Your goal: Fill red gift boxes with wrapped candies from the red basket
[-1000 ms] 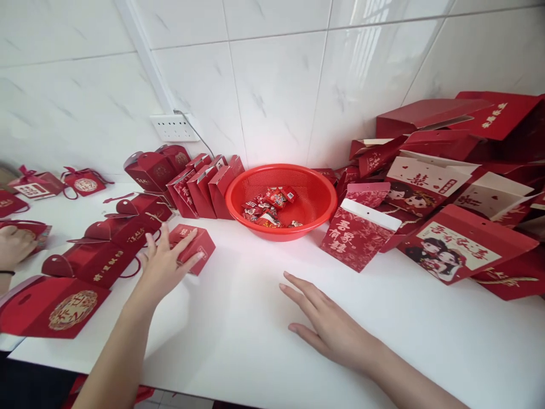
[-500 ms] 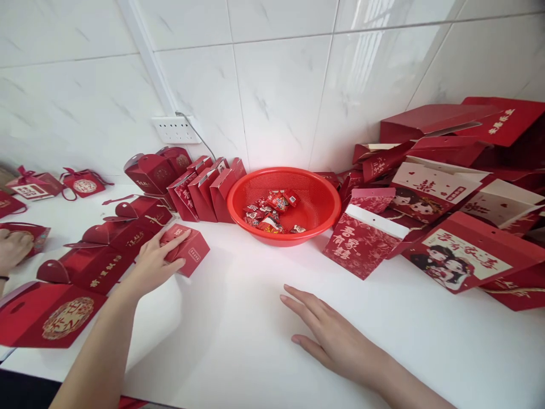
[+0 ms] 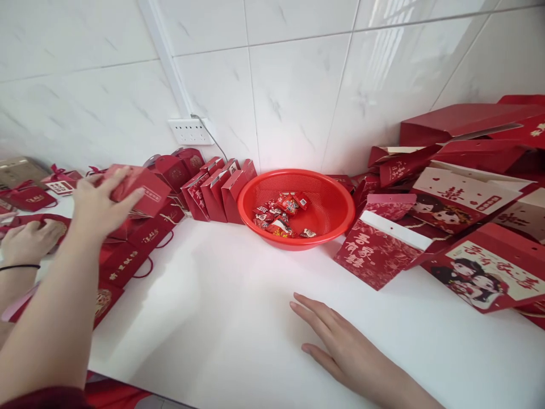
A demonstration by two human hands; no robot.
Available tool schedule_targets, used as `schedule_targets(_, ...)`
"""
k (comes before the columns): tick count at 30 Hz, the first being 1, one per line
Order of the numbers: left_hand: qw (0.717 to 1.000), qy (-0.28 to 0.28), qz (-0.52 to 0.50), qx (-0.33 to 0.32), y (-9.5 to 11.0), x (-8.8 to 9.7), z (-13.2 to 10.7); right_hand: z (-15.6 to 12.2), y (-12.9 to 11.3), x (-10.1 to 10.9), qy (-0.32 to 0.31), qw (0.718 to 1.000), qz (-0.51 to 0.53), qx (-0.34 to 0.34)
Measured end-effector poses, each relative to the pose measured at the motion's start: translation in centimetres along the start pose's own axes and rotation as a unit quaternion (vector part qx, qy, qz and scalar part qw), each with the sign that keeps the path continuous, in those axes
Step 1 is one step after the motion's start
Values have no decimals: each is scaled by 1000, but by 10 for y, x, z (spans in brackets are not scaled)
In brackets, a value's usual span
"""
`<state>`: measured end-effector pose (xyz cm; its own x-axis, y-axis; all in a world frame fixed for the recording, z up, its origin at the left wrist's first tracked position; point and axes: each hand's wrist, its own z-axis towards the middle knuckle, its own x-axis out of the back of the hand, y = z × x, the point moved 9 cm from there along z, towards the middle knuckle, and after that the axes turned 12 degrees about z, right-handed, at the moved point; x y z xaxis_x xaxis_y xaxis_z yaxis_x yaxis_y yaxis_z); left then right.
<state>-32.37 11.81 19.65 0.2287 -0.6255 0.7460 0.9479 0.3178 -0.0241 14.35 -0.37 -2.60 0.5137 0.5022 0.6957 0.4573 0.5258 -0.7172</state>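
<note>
My left hand (image 3: 100,204) grips a small red gift box (image 3: 147,190) from its left side, thumb and fingers spread over it. The box is raised above the row of red gift boxes (image 3: 138,244) on the left of the table and hides part of them. My right hand (image 3: 336,335) lies over the bare white table (image 3: 221,318), fingers stretched out, holding nothing. Beyond it sits a red plastic basket (image 3: 340,227) with several wrapped candies (image 3: 281,216) inside.
Folded red boxes (image 3: 230,193) stand against the tiled wall left of the basket. Red bags and cartons (image 3: 464,193) are heaped at the right. At the far left, a co-worker's hand (image 3: 32,244) with a black wristband touches a red box. A socket strip (image 3: 191,132) is on the wall.
My left hand has lifted the small red box off the table and carried it left, over the row of boxes. The view has shifted slightly left. My right hand stays much the same.
</note>
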Motion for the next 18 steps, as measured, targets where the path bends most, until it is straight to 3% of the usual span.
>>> schedule_targets(5, 992, -116, 40, 14, -45, -54, 67, 1, 8, 3, 8, 1000, 5, -16)
schedule_targets(8, 987, -154, 22, 28, -62, -95, 80, 1, 14, 4, 9, 999, 3, -30)
schedule_targets(11, 986, -168, 0, 24, -67, -126, 78, 2, 19, 3, 8, 999, 3, -39)
schedule_targets(14, 988, -151, -18, 6, -65, -139, 76, 3, 21, 2, 1, 999, 5, -49)
schedule_targets(18, 992, -122, -30, -23, -62, -139, 78, 4, 21, 2, -12, 998, 8, -63)
